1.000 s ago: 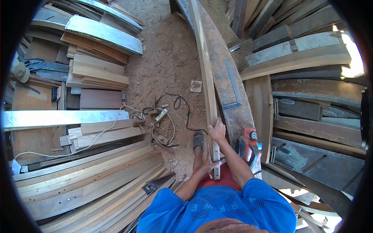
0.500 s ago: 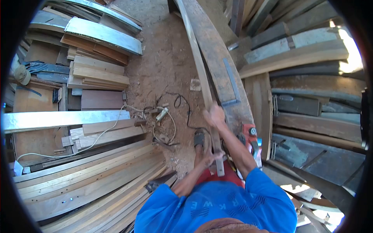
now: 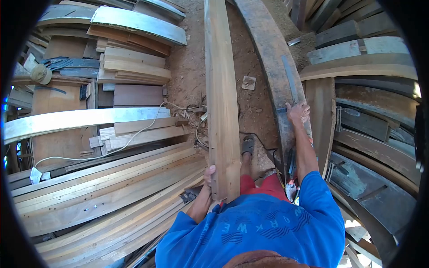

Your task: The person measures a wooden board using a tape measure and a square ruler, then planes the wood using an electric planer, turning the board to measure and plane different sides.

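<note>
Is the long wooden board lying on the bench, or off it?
Off it, where visible: ground shows between the board and bench.

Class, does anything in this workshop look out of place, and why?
Yes: a small square piece lies loose on the dirt floor, apart from the stacked boards; a dark cord trails beside the person's foot, perhaps a trip risk.

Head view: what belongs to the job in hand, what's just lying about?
Likely in the job:
- wooden plank, held by the left grip
- metal square, right grip over its corner
- worn wooden bench under the square

Apparently just lying about:
- small square block
- long white board
- stacked timber, lower left
</note>
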Demonstrator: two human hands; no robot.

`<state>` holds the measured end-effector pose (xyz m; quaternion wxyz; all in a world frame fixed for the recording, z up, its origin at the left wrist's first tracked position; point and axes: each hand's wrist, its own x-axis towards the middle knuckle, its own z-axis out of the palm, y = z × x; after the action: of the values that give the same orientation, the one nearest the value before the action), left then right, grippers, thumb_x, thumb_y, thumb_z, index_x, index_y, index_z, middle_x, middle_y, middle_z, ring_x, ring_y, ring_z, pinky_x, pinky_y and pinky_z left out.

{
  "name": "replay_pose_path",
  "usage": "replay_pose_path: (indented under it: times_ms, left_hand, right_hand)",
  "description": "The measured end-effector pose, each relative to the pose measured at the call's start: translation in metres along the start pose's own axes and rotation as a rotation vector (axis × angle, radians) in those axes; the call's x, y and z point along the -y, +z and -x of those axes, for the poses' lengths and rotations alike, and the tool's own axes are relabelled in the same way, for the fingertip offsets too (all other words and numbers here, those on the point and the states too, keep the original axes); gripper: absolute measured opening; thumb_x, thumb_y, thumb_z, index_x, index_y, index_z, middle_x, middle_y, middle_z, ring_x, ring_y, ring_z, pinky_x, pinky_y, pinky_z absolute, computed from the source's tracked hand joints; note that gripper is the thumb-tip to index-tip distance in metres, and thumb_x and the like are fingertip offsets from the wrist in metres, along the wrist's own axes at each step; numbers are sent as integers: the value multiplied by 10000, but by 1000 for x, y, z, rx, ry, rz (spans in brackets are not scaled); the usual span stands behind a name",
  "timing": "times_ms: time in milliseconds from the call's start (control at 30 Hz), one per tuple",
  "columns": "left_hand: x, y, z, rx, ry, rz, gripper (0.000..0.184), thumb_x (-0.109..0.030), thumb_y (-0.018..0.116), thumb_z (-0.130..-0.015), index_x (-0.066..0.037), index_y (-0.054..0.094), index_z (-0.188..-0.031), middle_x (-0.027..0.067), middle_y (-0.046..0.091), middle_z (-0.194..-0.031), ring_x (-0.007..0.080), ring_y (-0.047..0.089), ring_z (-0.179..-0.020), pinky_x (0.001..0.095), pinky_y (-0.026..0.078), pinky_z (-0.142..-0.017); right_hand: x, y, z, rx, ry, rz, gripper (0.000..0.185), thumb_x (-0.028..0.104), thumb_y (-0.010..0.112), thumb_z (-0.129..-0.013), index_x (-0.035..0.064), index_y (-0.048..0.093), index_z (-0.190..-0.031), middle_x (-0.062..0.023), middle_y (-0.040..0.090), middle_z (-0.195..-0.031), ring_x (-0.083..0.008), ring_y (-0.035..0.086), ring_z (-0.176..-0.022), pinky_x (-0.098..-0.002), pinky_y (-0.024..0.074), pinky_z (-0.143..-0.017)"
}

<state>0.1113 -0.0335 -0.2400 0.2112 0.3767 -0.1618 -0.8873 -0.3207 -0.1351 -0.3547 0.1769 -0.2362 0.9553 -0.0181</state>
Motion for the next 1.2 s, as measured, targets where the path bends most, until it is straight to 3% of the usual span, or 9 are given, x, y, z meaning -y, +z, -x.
replay_pose_path:
  times_ms: [267,367,467,567,767,933,1000,1100,1200]
  left_hand:
    - [-16,76,10,-5,195,263,1056,-619,650,-770,-6,303,-1557,215,507,-1456,343,596,-1247,449,484,-1080]
    - [-24,89,15,2,180,212,1100,-656,636,-760,-3,278,-1569,237,498,-1459,375,578,-1265,462,476,-1093]
    - [-30,100,28,-44,170,184,1093,-651,630,-768,1,275,-1569,251,495,-1456,379,571,-1274,466,483,-1085]
    - [-50,112,46,-127,211,84,1044,-624,634,-788,4,304,-1554,238,510,-1443,355,590,-1243,458,503,-1053]
    - [-75,108,105,-249,80,-284,863,-591,640,-833,-17,464,-1453,179,629,-1237,273,632,-1111,435,542,-934]
    - [-51,110,112,-250,130,-377,786,-618,654,-829,-60,535,-1370,124,636,-1112,208,623,-970,369,532,-815]
    - [-43,110,105,-217,165,-394,748,-627,649,-836,-67,558,-1323,105,631,-1073,198,615,-940,359,524,-785]
    - [-33,110,97,-206,221,-393,675,-624,624,-866,-72,590,-1252,72,623,-997,179,603,-884,340,510,-744]
    - [-34,115,95,-124,276,-419,755,-517,563,-922,-54,357,-1482,72,497,-1297,187,479,-1173,352,379,-999]
  right_hand:
    - [-34,69,-59,-17,-118,66,643,489,707,-879,-10,582,-1266,-269,638,-1234,-427,628,-1156,-534,515,-970]
    - [-33,15,-40,111,-166,-185,472,383,714,-899,-17,668,-1145,-233,722,-1011,-332,708,-901,-447,557,-826]
    - [-44,22,-46,359,-152,-918,292,266,690,-923,1,672,-1042,-128,704,-791,-233,677,-702,-371,551,-659]
    - [-15,-26,-25,283,-230,-1032,201,127,655,-933,3,624,-1088,-86,675,-855,-151,643,-753,-292,520,-680]
    - [70,-209,131,85,-952,-1387,221,-29,589,-945,6,533,-1156,-82,701,-1013,-168,680,-879,-299,547,-838]
    - [102,-233,216,-174,-1135,-1071,261,-21,630,-943,52,536,-1175,-160,739,-934,-292,744,-821,-398,573,-748]
    - [108,-219,232,-62,-1161,-878,173,-4,617,-955,40,586,-1120,-145,672,-796,-218,695,-717,-357,534,-664]
    - [113,-194,239,-36,-1166,-893,121,23,642,-942,34,616,-1059,-135,634,-704,-289,650,-606,-394,501,-592]
    - [113,-184,232,27,-1097,-821,83,60,644,-934,35,606,-1003,-241,652,-828,-466,644,-773,-471,488,-656]
